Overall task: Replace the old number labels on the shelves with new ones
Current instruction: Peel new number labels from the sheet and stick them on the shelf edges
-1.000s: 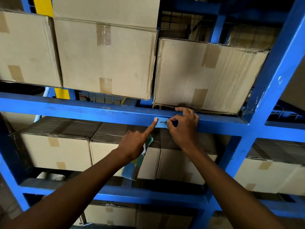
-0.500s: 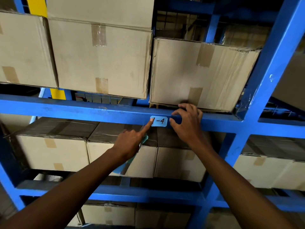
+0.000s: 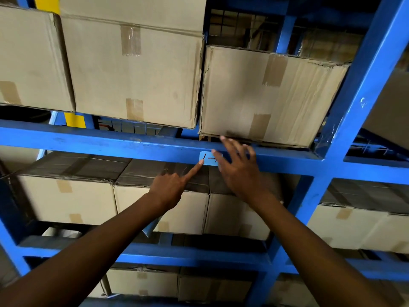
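Stacked to the left of and above the pale blue paper number label [image 3: 207,159]: large taped brown cardboard boxes [image 3: 132,69], resting on the blue painted steel shelf beam [image 3: 88,144] that carries the label on its front face. Below the label and to its left, more brown cartons [image 3: 66,198] on the next shelf down. Reaching up from lower left, the left hand [image 3: 170,189], index finger straight and tip pressed to the label's lower left corner, other fingers curled in with nothing visibly grasped. Handwritten on the label, a "1" and a dash; remaining characters hidden. Just right of the label and overlapping its right end, the right hand [image 3: 239,171], fingers spread and straight, released, thumb lying across the label's right part, fingertips up at the bottom edge of a creased brown cardboard box [image 3: 272,96] directly above the label. Whether the palm touches the beam cannot be told; slightly blurred. Farther right of the label, a slanting blue steel upright post [image 3: 358,89] joining the beam.
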### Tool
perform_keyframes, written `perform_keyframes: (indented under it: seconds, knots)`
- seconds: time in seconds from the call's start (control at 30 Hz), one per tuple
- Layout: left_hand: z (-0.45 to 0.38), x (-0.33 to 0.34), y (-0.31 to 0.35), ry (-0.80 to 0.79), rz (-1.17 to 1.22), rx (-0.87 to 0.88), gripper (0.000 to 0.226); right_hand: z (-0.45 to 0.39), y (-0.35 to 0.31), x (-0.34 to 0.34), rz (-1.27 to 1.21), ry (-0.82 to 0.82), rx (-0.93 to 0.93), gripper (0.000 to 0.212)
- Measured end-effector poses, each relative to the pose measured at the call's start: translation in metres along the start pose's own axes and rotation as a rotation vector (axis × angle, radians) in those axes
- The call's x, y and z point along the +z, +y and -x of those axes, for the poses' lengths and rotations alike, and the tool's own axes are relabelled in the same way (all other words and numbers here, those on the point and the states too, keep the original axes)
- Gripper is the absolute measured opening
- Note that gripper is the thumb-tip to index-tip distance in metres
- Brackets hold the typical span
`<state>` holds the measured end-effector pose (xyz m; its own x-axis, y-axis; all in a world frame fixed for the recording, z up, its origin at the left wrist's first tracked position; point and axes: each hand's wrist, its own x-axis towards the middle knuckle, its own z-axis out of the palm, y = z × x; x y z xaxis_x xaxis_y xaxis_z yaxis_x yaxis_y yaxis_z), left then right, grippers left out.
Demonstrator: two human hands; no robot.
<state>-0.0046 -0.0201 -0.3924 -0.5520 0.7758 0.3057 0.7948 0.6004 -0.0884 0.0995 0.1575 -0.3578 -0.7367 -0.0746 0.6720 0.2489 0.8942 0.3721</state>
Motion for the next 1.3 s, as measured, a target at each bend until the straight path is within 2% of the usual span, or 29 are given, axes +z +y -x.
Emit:
perform_keyframes:
  seconds: [0.07, 0.2, 0.37, 0.5, 0.6, 0.7, 0.77, 0.93, 1.03, 1.13, 1.3]
  knots:
    - [0.000, -0.001, 0.002, -0.033, 0.022, -0.014, 0.105, 0.010, -0.005, 0.008, 0.088, -0.063, -0.081, 0.064]
    - [0.001, -0.004, 0.002, -0.059, 0.061, -0.036, 0.105, 0.026, 0.008, 0.016, 0.224, -0.128, -0.104, 0.078]
    - [0.003, -0.009, 0.004, -0.078, 0.112, -0.042, 0.103, 0.036, 0.021, 0.013, 0.307, -0.187, -0.138, 0.079]
    - [0.000, -0.009, 0.007, -0.133, 0.168, -0.053, 0.105, 0.023, 0.010, 0.007, 0.263, -0.089, -0.156, 0.064]
    - [-0.002, -0.007, 0.007, -0.148, 0.191, -0.054, 0.107, 0.015, 0.017, 0.005, 0.285, -0.077, -0.104, 0.073]
    - [-0.001, -0.004, 0.005, -0.146, 0.178, -0.056, 0.107, 0.020, 0.024, 0.010, 0.335, -0.089, -0.127, 0.082]
    - [0.000, -0.004, 0.004, -0.128, 0.199, -0.035, 0.107, 0.024, 0.023, 0.013, 0.369, -0.088, -0.134, 0.081]
    - [0.006, -0.001, 0.013, -0.117, 0.380, 0.032, 0.104, 0.045, 0.018, 0.009, 0.415, -0.265, -0.193, 0.072]
    - [0.006, 0.000, 0.030, -0.125, 0.511, 0.120, 0.097, 0.057, 0.027, -0.008, 0.292, -0.298, -0.119, 0.070]
    - [-0.001, -0.006, 0.059, -0.138, 0.774, 0.216, 0.092, 0.068, 0.045, -0.038, 0.198, -0.240, 0.049, 0.061]
    - [-0.026, -0.031, 0.128, -0.065, 1.100, 0.274, 0.088, 0.097, 0.092, -0.093, -0.012, -0.120, 0.350, 0.036]
